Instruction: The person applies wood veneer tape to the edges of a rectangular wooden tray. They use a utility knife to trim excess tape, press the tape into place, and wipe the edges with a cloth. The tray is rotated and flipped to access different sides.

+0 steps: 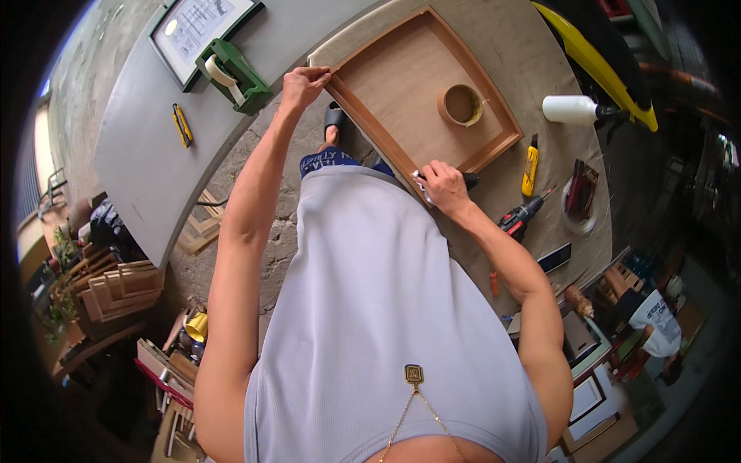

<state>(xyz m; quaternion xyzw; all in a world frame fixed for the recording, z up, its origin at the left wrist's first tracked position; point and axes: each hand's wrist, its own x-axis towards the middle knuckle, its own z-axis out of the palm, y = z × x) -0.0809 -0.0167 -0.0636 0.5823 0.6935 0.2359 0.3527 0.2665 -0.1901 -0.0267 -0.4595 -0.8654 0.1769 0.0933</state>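
A shallow wooden frame [401,158] with a flat brown panel inside lies on the cloth-covered table ahead of me. My left hand [306,86] is closed, fingertips pinching the frame's left corner. At the frame's near corner my right hand [445,187] grips a slim black tool [470,180] whose kind I cannot make out. Something white and crumpled, like paper or cloth [421,185], shows beside its fingers at the frame's edge. Inside the frame, towards its right side, stands a roll of tape [460,106].
Right of the frame lie a yellow utility knife [530,166], a cordless drill [522,218], a white spray bottle [570,109] and a phone [555,258]. The grey table [154,147] at left holds a green tape dispenser [231,76], another yellow cutter [182,125] and a framed picture [197,31].
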